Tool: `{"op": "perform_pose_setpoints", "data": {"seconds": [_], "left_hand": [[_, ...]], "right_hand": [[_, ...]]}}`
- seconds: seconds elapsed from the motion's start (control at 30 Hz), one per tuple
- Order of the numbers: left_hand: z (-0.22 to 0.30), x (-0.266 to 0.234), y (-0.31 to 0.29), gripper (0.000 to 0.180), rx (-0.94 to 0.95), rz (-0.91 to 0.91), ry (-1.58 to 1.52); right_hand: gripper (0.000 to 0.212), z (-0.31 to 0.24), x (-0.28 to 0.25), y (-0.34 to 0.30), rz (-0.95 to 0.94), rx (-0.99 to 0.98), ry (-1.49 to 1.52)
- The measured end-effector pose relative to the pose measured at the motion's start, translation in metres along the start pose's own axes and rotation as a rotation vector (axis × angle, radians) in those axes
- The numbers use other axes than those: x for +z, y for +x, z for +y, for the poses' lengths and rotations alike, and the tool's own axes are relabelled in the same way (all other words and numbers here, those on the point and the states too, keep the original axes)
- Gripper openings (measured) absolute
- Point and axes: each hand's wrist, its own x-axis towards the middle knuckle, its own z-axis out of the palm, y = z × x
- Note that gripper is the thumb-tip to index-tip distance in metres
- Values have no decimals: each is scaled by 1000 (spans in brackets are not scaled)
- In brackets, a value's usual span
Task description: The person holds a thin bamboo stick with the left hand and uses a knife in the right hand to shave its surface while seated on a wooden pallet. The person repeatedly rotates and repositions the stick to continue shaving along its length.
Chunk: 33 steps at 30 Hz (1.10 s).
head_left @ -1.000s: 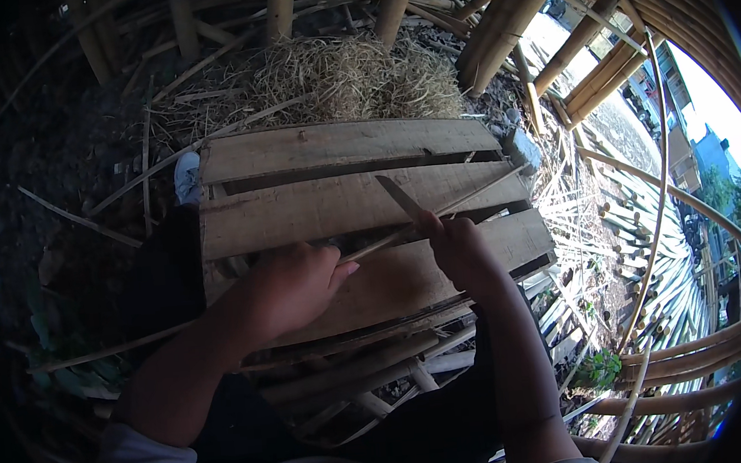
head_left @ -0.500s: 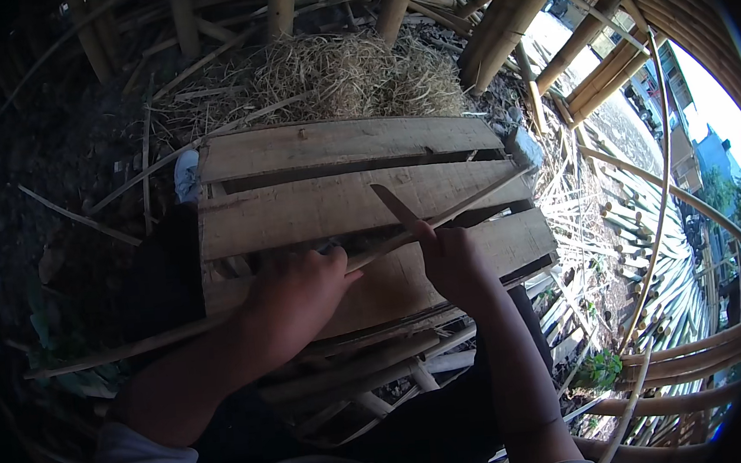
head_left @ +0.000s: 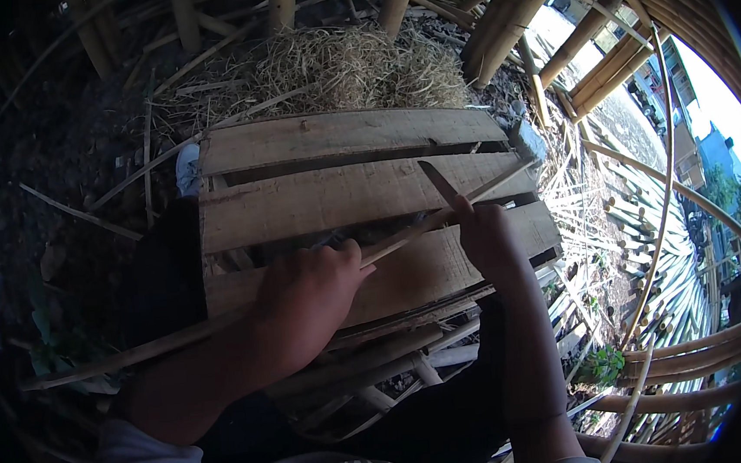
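Observation:
A long, thin bamboo strip [head_left: 406, 236] runs slantwise over a slatted wooden bench [head_left: 325, 202], from the lower left up to the right. My left hand [head_left: 316, 286] is closed around the strip near its middle. Farther right along it, my right hand [head_left: 491, 238] grips a knife [head_left: 439, 181] whose handle is hidden in the fist. The blade points up and to the left, its lower part against or just over the strip. Behind my left forearm the strip comes out again and ends past the bench's left side.
A heap of pale shavings [head_left: 349, 68] lies beyond the bench. Upright bamboo poles [head_left: 281, 5] stand behind it. A grey block [head_left: 528, 142] sits by the bench's right corner. Many cut bamboo lengths [head_left: 664, 260] are stacked at the right, with a long bent strip [head_left: 664, 139] before them.
My right hand has slid the knife to the right along the strip, away from my left hand. My left hand has shifted slightly right, still holding the strip.

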Motion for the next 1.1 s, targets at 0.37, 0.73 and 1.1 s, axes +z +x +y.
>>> {"op": "perform_pose_setpoints", "data": {"seconds": [0.37,0.73,1.1], "left_hand": [[-8,-4,4,36,2,-21,-88],[-40,-28,21,55,-230,-538,-533],[-31,-24,24,55,-189,-447,-513]], "right_hand": [[59,-23,23,-30,23,-132,-32],[61,21,27,11,210,-125,20],[68,5,-9,13,-48,134,65]]}}
